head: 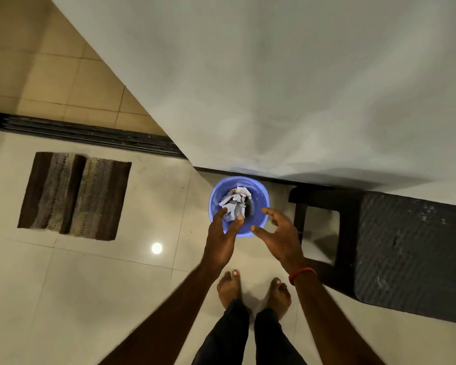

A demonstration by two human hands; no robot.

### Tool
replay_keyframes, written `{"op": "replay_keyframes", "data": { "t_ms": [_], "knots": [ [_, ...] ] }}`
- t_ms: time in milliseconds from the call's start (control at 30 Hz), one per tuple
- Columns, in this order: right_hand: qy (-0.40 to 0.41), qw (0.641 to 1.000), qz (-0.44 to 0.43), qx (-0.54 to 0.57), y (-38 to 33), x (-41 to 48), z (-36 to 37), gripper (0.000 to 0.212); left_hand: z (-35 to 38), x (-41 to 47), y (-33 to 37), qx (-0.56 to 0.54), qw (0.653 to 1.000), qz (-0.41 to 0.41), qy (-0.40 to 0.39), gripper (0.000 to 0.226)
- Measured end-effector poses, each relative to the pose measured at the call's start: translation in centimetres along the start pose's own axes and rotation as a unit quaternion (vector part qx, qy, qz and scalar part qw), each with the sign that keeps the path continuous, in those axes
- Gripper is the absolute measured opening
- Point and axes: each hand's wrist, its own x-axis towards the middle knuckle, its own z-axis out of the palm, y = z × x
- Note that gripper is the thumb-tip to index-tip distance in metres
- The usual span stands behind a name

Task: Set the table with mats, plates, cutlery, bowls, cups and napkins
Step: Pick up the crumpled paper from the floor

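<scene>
Fingers (219, 217) of my left hand (221, 234) and right hand (281, 233) hang spread, empty, over the blue wastebasket (259, 194).
Centred above its mouth, I judge, so anything released joins the crumpled paper (234, 202).

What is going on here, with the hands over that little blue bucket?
A barefoot person stands on a tiled floor and looks down into a small blue plastic bin that holds crumpled white paper scraps. The left hand and right hand hover over its near rim with fingers spread, gripping nothing. A black plastic stool stands to the right and a brown striped doormat lies to the left. No tableware is in view.
</scene>
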Motion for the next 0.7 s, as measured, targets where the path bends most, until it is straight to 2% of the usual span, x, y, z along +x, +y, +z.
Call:
{"op": "replay_keyframes", "data": {
  "t_ms": [100, 233, 433, 567, 700],
  "knots": [
    [0.004, 1.0, 0.002, 0.003, -1.6, -2.6, -2.4, 0.042, 0.3, -2.6, 3.0, 0.034, 0.999, 0.01, -0.023, 0.045],
    [0.027, 1.0, 0.003, 0.009, -4.8, -5.8, -6.0, 0.04, 1.0, -5.7, 7.5, 0.075, 0.992, 0.077, -0.059, 0.025],
    [0.073, 0.997, -0.01, 0.003, -8.7, -10.7, -10.8, 0.048, 1.7, -11.2, 13.4, 0.113, 0.984, 0.106, -0.09, 0.04],
    [0.095, 0.995, -0.01, 0.004, -10.4, -14.3, -12.7, 0.057, 0.7, -13.8, 14.5, 0.136, 0.979, 0.123, -0.086, 0.049],
    [0.13, 0.991, -0.012, 0.008, -11.7, -17.2, -14.4, 0.061, 0.5, -16.0, 15.6, 0.184, 0.965, 0.15, -0.108, 0.038]
  ]
}}
